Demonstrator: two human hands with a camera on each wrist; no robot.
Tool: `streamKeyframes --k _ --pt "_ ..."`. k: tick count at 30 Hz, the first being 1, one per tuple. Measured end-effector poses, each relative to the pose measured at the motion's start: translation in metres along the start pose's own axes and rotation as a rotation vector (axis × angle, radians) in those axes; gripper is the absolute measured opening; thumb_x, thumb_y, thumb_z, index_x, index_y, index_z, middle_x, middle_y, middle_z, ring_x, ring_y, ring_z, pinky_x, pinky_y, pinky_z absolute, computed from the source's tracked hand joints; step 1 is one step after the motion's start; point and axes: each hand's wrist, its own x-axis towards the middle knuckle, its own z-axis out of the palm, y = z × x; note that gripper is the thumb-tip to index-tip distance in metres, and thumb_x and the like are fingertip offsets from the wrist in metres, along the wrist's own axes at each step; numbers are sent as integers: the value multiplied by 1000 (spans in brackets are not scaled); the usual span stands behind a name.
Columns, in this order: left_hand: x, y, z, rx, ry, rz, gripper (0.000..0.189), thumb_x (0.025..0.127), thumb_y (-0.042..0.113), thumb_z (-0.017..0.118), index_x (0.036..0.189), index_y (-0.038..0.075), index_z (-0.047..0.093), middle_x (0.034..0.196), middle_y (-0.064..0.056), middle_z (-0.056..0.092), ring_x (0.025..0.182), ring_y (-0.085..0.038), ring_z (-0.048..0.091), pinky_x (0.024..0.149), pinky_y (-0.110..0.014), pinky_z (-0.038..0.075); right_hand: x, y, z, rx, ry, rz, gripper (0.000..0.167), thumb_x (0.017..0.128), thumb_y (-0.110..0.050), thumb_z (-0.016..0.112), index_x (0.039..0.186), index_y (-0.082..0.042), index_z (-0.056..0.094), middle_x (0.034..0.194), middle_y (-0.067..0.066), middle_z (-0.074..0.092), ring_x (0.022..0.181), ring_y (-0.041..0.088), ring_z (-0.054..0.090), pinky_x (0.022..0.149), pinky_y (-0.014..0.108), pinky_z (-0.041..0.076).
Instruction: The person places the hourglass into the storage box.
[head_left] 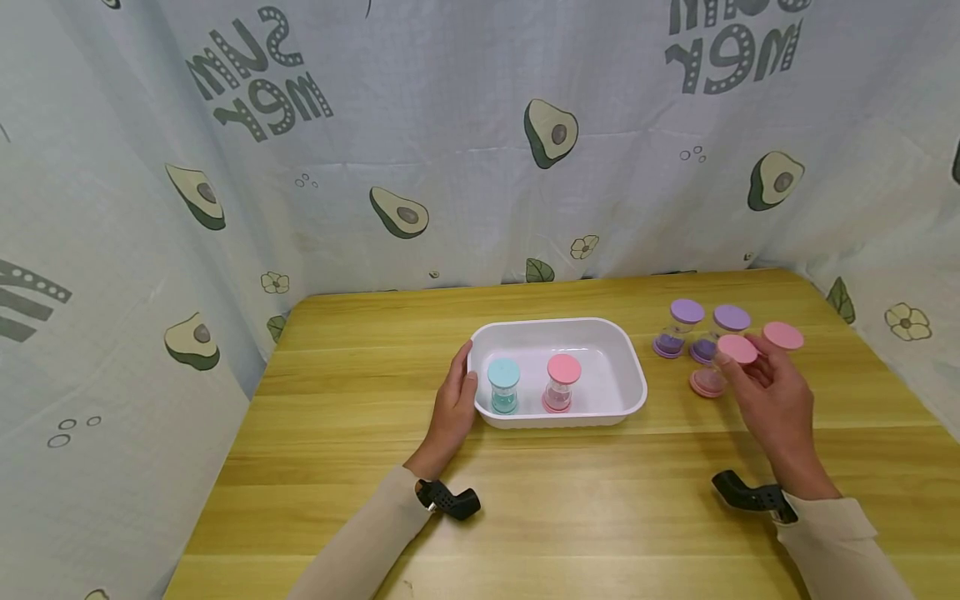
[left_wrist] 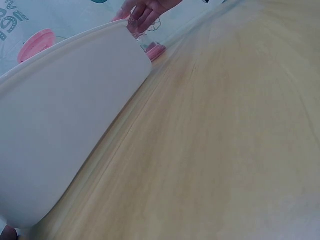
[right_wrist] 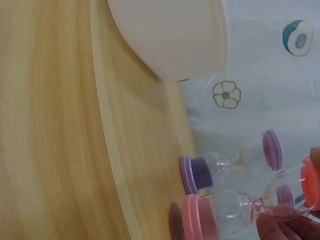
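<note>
A white plastic tray (head_left: 558,422) sits at the table's middle. My left hand (head_left: 450,408) holds its left end, fingers along the outer wall and thumb at the rim. Inside stand a teal-capped hourglass (head_left: 504,385) and a pink-capped hourglass (head_left: 562,382), side by side. To the right of the tray, my right hand (head_left: 780,408) pinches another pink hourglass (right_wrist: 227,212) by its upper part. Its lower cap is close over the table, with a dark shadow beside it in the right wrist view.
Just beyond the right hand stand two purple hourglasses (head_left: 672,328) on the table, along with one more pink-capped hourglass (head_left: 782,336) partly hidden by the hand. A curtain (head_left: 465,150) with avocado prints hangs along the table's far edge. The wooden table (head_left: 360,367) stretches left of the tray.
</note>
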Motion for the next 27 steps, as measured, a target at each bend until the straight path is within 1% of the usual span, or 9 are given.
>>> streamKeyframes --k 3,6,11,17,21,24,27 --pt "0 0 0 0 -2 -3 49 105 11 33 152 5 23 157 -9 25 142 -17 26 113 -34 26 -1 -1 1 3 1 -16 57 91 -29 66 142 -10 48 125 5 59 95 -14 50 79 -1 40" --pt "1 0 0 -2 0 3 49 104 9 33 152 4 23 157 -10 25 142 -19 27 113 -36 27 -2 -4 1 3 -15 -34 56 92 -30 66 141 -11 49 124 3 59 97 -13 50 79 -1 40" --pt "1 -1 -1 0 -4 11 49 104 8 33 152 4 23 157 -10 25 142 -19 27 113 -35 27 -2 -9 1 -12 -46 -49 57 93 -31 64 143 -11 47 127 7 57 99 -12 49 80 -1 40" --pt "1 -1 -1 1 -9 13 50 104 9 33 152 3 22 157 -10 24 142 -19 26 113 -34 26 -6 -13 3 6 -74 -81 57 93 -26 64 143 -8 45 131 11 55 102 -9 49 82 0 40" --pt "1 0 -1 -2 -5 9 50 104 8 33 152 4 22 157 -10 24 143 -19 26 113 -34 26 -8 -18 4 41 -89 -117 56 93 -21 65 143 -5 45 126 4 55 103 -9 50 83 1 41" --pt "1 1 0 -5 1 6 49 104 8 33 152 4 23 157 -10 25 143 -20 27 113 -35 26 -9 -22 5 75 -91 -148 56 92 -16 66 141 -3 45 121 -5 53 103 -8 52 83 1 41" --pt "1 2 1 -5 7 2 49 104 8 33 152 4 23 157 -11 25 142 -21 27 113 -36 27 -11 -26 6 90 -91 -169 55 91 -13 67 140 -3 46 119 -9 53 103 -7 52 83 2 42"
